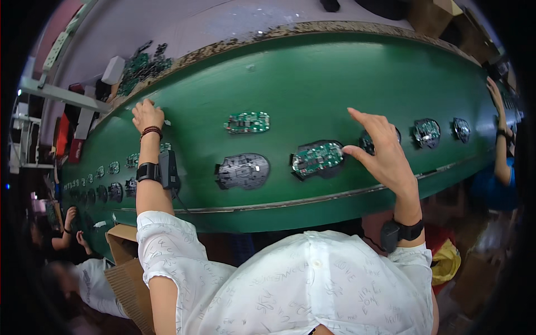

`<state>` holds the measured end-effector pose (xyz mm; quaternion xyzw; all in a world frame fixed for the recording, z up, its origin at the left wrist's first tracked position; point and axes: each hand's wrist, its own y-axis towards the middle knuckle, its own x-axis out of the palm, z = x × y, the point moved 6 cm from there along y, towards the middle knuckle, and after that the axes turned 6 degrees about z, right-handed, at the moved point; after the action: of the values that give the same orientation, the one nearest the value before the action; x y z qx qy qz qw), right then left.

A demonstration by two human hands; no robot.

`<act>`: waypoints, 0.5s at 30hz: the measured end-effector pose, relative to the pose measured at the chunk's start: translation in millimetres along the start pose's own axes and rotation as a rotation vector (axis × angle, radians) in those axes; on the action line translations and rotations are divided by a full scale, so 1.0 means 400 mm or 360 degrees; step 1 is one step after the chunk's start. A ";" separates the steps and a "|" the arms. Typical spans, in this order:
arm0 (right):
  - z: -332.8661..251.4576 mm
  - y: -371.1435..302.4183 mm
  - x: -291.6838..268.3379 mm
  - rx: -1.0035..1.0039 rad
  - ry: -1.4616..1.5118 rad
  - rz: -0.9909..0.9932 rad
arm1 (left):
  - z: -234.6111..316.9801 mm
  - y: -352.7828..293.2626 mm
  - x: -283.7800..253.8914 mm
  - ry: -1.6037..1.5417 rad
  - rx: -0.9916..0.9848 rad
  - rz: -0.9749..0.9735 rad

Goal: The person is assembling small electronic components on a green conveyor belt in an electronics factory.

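Note:
My right hand (382,148) is open, thumb and fingers spread. Its thumb tip is at the edge of a green circuit board (318,158), which lies on a black mouse-shaped base (335,171). Behind this hand another black base with a board (367,143) is partly hidden. On the left, my left hand (148,116) has its fingers curled at the far side of the green belt; what they hold, if anything, is hidden. Between my hands lie a bare black base (242,171) and, farther off, a loose circuit board (247,123).
Bases with boards (426,133) continue rightward, towards another person's arm (498,111). Leftward run rows of boards (114,167) and black bases (115,191). A heap of boards (142,68) sits beyond the belt (312,78). Cardboard (129,279) stands near my left elbow.

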<state>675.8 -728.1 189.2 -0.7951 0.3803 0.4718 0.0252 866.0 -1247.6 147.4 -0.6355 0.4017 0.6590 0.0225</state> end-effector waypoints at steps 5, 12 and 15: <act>-0.068 0.087 0.116 -0.0227 0.0151 -0.0293 | 0.171 0.040 -0.018 -0.1220 0.0194 -0.0297; -0.166 0.233 0.374 -0.0463 0.0207 -0.0351 | 0.606 -0.015 -0.065 -0.1499 0.0621 -0.0561; -0.129 0.246 0.373 -0.0539 0.0039 -0.0390 | 0.645 -0.028 -0.066 -0.1284 0.0774 -0.0250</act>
<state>691.4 -905.3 134.2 -0.8338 0.1963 0.5128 -0.0564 665.7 -1083.6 130.9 -0.3336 0.4542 0.7364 0.3744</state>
